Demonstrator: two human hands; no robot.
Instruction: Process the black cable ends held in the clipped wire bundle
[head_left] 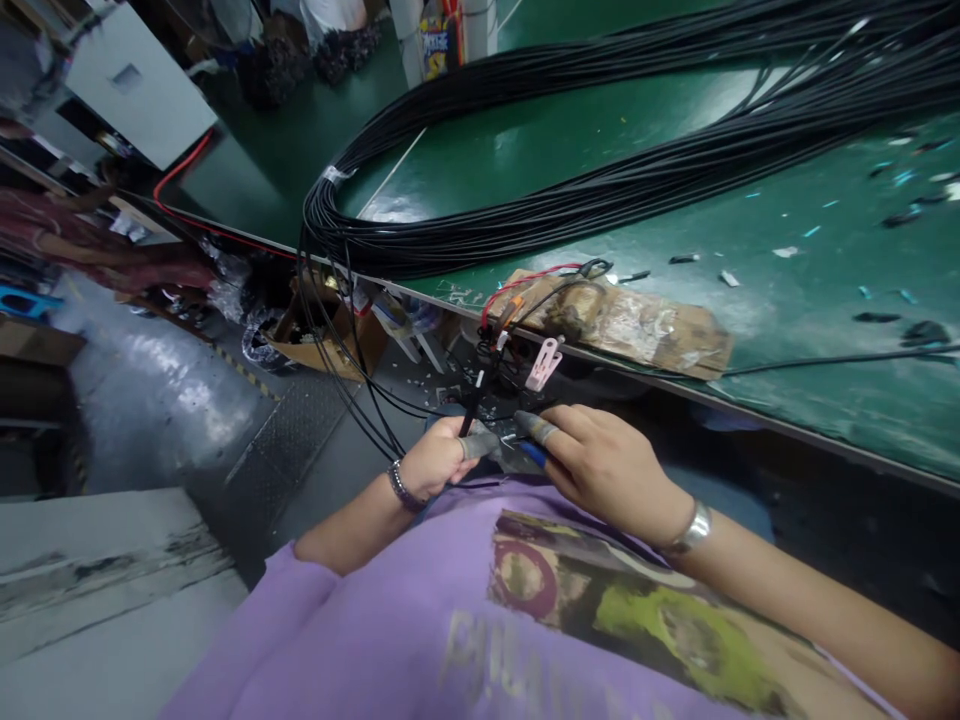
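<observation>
My left hand (439,460), its thumb wrapped in grey tape, is closed around a black cable (472,405) at the table's front edge. Close beside it, my right hand (611,470) is closed on a small blue-handled tool (534,453); its working end is too small to make out. Grey tape also covers fingertips of that hand. The two hands nearly meet in front of my body. Just above them, a pink clothes peg (544,364) sits by the edge near thin red and black wires (495,300). Other black cables hang down on the left, behind my left hand.
A large coil of black cable (480,235) lies across the green table (570,150). A tape-covered cardboard strip (652,325) lies along its front edge. Cut scraps are scattered at right. Below left stands a cardboard box (334,350); a person in red (97,240) is farther left.
</observation>
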